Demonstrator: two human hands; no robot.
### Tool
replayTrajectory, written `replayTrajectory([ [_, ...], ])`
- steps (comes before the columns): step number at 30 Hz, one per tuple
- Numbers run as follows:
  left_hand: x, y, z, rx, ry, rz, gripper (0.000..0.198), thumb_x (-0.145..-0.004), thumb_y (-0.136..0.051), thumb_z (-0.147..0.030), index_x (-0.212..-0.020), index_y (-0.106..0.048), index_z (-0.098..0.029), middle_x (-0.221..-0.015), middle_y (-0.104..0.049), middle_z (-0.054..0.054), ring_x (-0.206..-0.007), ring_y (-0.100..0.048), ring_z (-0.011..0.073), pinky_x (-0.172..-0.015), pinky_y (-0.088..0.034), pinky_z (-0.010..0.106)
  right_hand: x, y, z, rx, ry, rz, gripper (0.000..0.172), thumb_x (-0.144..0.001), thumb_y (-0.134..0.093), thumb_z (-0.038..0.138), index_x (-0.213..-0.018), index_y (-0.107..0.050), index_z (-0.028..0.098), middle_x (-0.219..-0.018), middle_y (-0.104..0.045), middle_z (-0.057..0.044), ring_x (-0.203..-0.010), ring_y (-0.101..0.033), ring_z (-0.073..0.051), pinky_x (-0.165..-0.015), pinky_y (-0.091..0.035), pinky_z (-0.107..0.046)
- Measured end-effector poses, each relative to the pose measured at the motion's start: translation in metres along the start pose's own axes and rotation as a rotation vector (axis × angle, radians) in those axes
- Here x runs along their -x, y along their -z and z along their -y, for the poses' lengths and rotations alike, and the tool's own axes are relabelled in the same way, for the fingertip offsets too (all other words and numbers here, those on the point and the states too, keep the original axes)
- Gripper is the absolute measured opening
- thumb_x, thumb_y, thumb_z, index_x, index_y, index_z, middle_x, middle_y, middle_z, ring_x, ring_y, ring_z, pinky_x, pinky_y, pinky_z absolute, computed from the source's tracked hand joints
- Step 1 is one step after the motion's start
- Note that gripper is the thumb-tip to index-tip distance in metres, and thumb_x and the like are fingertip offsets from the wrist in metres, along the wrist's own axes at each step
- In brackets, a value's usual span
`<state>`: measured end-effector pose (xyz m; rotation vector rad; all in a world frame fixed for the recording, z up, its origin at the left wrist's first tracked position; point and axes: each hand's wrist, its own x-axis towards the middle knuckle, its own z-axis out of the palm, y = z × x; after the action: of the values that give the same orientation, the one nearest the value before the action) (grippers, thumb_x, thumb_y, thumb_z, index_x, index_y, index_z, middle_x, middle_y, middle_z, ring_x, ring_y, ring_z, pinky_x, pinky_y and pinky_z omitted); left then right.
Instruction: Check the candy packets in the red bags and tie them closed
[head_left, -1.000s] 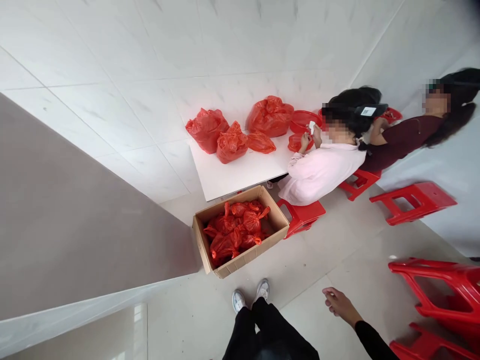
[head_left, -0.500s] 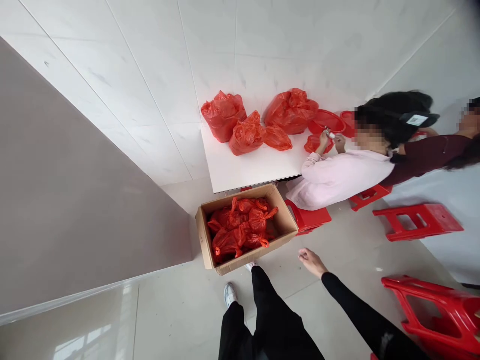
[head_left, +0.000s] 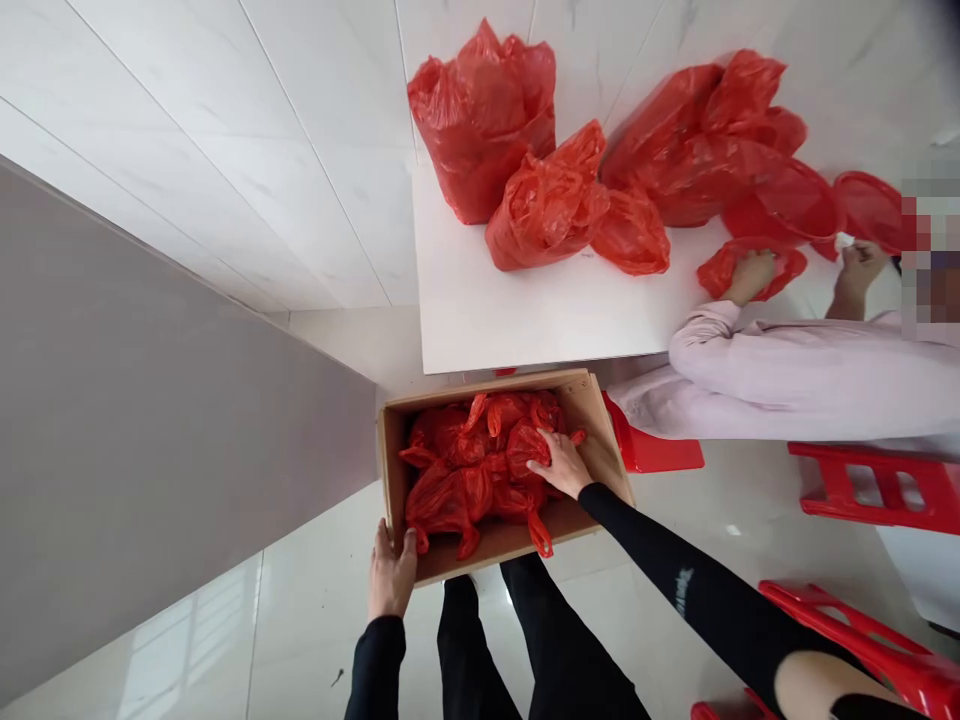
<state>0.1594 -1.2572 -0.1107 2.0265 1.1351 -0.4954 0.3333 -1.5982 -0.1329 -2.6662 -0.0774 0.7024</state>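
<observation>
An open cardboard box [head_left: 607, 470] stands on the floor in front of me, filled with several knotted red plastic bags [head_left: 442, 500]. My left hand [head_left: 392, 572] is closed on the box's near left corner, thumb on the inner side. Inside the right part of the box, my right hand [head_left: 561, 466] rests against a red bag [head_left: 527, 450], its thumb and fingers apart. The undersides of the bags are hidden, and so is what they contain.
A white table [head_left: 480, 320] behind the box carries larger red bags [head_left: 487, 130] and red basins [head_left: 795, 200]. At right, a co-worker in a pink sleeve [head_left: 780, 370] has one hand on a small bag. Red stools [head_left: 877, 490] stand on the right.
My view has moved closer to the box and table. My right hand has gone from beside the box onto a bag inside. My left hand has come into view at the box corner.
</observation>
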Motion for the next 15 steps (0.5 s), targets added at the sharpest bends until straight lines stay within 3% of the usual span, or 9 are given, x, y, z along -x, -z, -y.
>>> replayTrajectory([
  [2, -0.006, -0.008, -0.012, -0.038, 0.041, 0.003, 0.076, -0.093, -0.049, -0.05, -0.156, -0.031, -0.012, -0.142, -0.058, 0.021, -0.126, -0.06, 0.0306, -0.1, -0.048, 0.039, -0.006, -0.021, 0.006, 0.035, -0.02, 0.08, 0.045, -0.096, -0.065, 0.04, -0.134, -0.056, 0.018, -0.133, -0.059, -0.011, -0.116, -0.061, -0.026, -0.097, -0.053, -0.05],
  [4, -0.007, -0.008, -0.016, -0.077, 0.081, 0.009, 0.073, -0.093, -0.048, -0.045, -0.157, -0.028, -0.015, -0.137, -0.062, 0.02, -0.118, -0.065, 0.0309, -0.094, -0.049, 0.04, -0.006, -0.027, 0.003, 0.062, -0.065, 0.13, 0.039, -0.097, -0.064, 0.039, -0.129, -0.059, 0.017, -0.127, -0.062, -0.01, -0.108, -0.064, -0.023, -0.092, -0.056, -0.046],
  [10, -0.014, 0.007, -0.015, -0.153, 0.094, 0.053, 0.059, -0.092, -0.046, -0.043, -0.146, -0.049, -0.019, -0.111, -0.073, 0.014, -0.097, -0.07, 0.0305, -0.078, -0.051, 0.037, 0.018, 0.018, -0.016, 0.109, -0.147, 0.075, 0.037, -0.098, -0.061, 0.039, -0.129, -0.059, 0.018, -0.128, -0.062, -0.01, -0.113, -0.062, -0.024, -0.096, -0.054, -0.047],
  [15, -0.021, 0.005, -0.013, -0.17, 0.073, 0.069, 0.051, -0.092, -0.042, -0.042, -0.135, -0.057, -0.018, -0.094, -0.074, 0.011, -0.086, -0.07, 0.0287, -0.07, -0.051, 0.034, 0.029, 0.033, -0.014, 0.08, -0.097, 0.17, 0.034, -0.097, -0.064, 0.041, -0.119, -0.064, 0.016, -0.113, -0.067, -0.007, -0.098, -0.067, -0.02, -0.088, -0.057, -0.042],
])
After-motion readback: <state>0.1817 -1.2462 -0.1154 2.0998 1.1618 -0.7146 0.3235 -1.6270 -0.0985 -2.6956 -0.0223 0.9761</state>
